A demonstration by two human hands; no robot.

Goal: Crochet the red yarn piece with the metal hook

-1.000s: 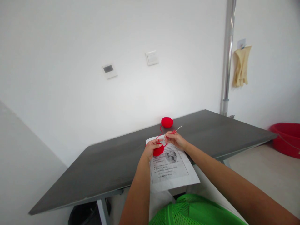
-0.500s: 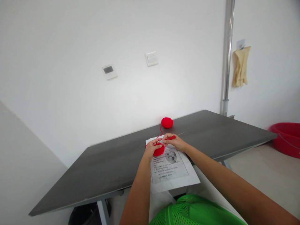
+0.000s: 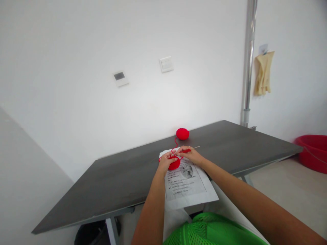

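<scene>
My left hand (image 3: 166, 161) pinches a round piece of red crochet work (image 3: 174, 164) between thumb and fingers. In my right hand (image 3: 190, 153) is a crochet hook (image 3: 186, 150) with a red handle; its thin metal end sticks out to the right. The hook's other end is close to the upper edge of the crochet work, partly hidden by my fingers. A red strand runs from the hands up to a ball of red yarn (image 3: 182, 134) near the wall. Beneath both hands lies a printed paper sheet (image 3: 187, 190) with a dark picture.
The dark grey table (image 3: 122, 183) stands against a white wall, and the sheet hangs over its front edge. A red tub (image 3: 313, 153) is on the floor at the right. Yellow gloves (image 3: 264, 73) hang beside a metal pipe (image 3: 249, 68). A black bin (image 3: 89, 233) sits below the table.
The right hand and hook have shifted very slightly, and the hook's angle is a little flatter. The left hand keeps its hold on the crochet work. The view has moved marginally.
</scene>
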